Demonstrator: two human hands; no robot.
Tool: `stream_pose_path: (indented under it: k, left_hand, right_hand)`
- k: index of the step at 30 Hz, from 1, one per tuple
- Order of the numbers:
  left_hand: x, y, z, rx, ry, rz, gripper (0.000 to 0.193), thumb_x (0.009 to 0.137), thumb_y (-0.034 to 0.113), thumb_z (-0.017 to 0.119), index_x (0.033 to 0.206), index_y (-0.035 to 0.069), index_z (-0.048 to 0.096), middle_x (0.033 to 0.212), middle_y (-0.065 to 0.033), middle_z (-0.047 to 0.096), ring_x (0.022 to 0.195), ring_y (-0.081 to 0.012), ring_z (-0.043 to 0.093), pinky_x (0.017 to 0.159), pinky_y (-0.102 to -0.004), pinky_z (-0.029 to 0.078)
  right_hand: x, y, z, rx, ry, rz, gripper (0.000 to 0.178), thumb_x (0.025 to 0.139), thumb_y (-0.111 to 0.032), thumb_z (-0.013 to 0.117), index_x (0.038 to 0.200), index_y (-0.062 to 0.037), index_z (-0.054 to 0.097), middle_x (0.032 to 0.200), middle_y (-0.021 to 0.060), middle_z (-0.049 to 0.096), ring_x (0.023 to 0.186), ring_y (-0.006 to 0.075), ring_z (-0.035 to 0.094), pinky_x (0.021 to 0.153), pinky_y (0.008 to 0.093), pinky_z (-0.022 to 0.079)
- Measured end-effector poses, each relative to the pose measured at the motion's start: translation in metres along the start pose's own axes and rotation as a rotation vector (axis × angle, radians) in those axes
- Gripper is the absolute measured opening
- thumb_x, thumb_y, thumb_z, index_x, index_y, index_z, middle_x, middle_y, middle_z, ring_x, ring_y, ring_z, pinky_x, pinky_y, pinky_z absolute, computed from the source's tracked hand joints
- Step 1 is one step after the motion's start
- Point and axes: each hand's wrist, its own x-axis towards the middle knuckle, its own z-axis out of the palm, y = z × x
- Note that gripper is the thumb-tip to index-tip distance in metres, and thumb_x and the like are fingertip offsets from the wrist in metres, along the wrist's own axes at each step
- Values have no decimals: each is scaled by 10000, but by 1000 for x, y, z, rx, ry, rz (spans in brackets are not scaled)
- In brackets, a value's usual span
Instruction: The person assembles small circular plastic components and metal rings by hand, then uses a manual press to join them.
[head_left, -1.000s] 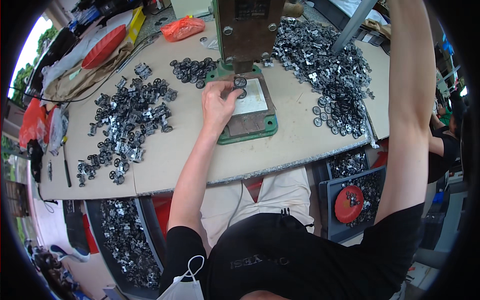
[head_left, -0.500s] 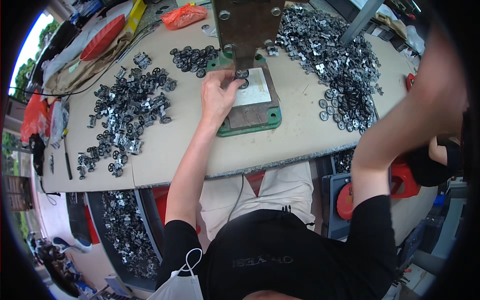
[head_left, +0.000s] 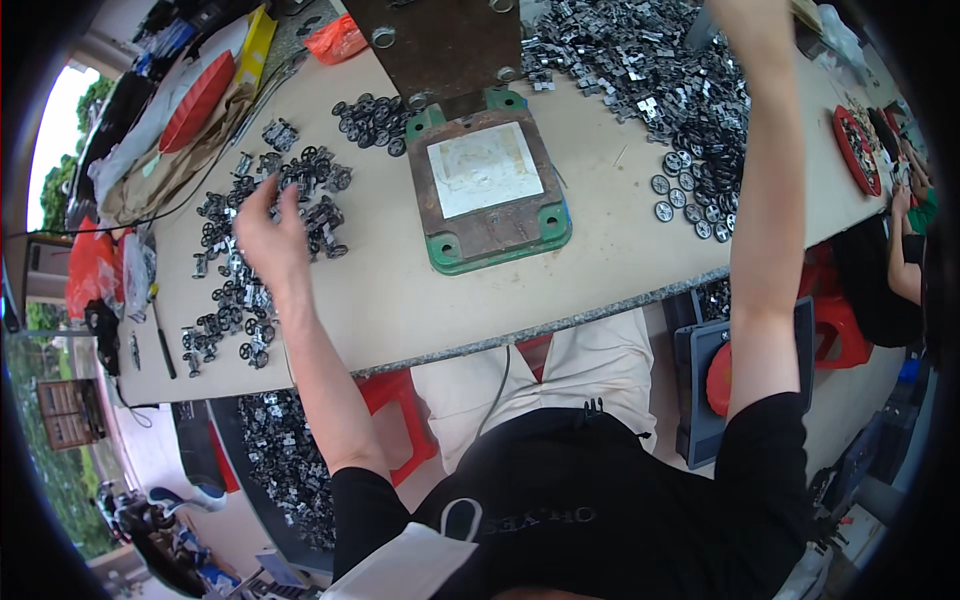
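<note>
My left hand [head_left: 265, 225] hovers with its fingers spread over a loose pile of small black metal assemblies [head_left: 250, 250] on the left of the beige table [head_left: 420, 300]. I see nothing between its fingers. In the middle stands a press base [head_left: 487, 185], a green frame with a rusty plate and a white pad, bare on top. The rusty brown press head [head_left: 440, 40] hangs above it. My right forearm [head_left: 765, 180] reaches straight up past the top edge, so that hand is hidden.
Small black wheels [head_left: 370, 115] lie left of the press head, and more wheels [head_left: 690, 190] and a big heap of parts [head_left: 640, 50] lie on the right. A red dish [head_left: 860, 140] and another person's arm [head_left: 905, 240] are far right. Bins of parts [head_left: 280, 450] sit under the table.
My left hand has left the press base and swung left to the pile of assemblies. My right arm has risen toward the top edge. The view has tilted so the press base sits lower.
</note>
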Motion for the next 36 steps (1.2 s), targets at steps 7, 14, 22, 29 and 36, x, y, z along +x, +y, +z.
stream_pose_path:
  k: [7, 14, 22, 29, 36]
  left_hand:
    - [2, 34, 97, -252, -457, -78, 265, 736, 123, 634, 981, 22, 638, 853, -166, 649, 779, -267, 640, 718, -326, 486]
    - [12, 23, 114, -175, -595, 119, 275, 701, 101, 645, 966, 27, 642, 861, -166, 649, 813, -267, 635, 736, -328, 485]
    - [-7, 18, 85, -221, -505, -14, 295, 755, 107, 642, 1034, 17, 612, 862, -85, 626, 698, -148, 550, 676, -258, 451]
    - [-71, 56, 15, -1685, -681, -657, 370, 851, 71, 553, 1199, -25, 472, 1050, -110, 545, 862, -150, 544, 770, -239, 459]
    - [-150, 102, 10, -2078, -841, -946, 460, 858, 140, 557, 1266, 15, 385, 1159, -157, 506, 979, -205, 544, 861, -279, 460]
  right_hand:
    - [-157, 12, 46, 102, -913, 681, 169, 719, -114, 624, 854, -14, 628, 742, 71, 632, 656, 124, 589, 603, 257, 469]
    - [-158, 4, 80, 99, -1042, 737, 184, 625, -117, 600, 759, 9, 604, 641, 122, 612, 548, 218, 599, 540, 317, 492]
    - [-129, -15, 85, -408, -1297, 573, 180, 668, -21, 552, 821, 19, 639, 847, 186, 642, 771, 291, 639, 650, 365, 514]
    - [-149, -12, 84, -392, -1197, 248, 149, 688, -23, 511, 779, 56, 600, 781, 214, 621, 750, 343, 616, 640, 410, 492]
    - [-166, -62, 29, 478, -865, 764, 144, 800, -82, 550, 892, 28, 555, 792, 87, 627, 610, 125, 583, 508, 231, 456]
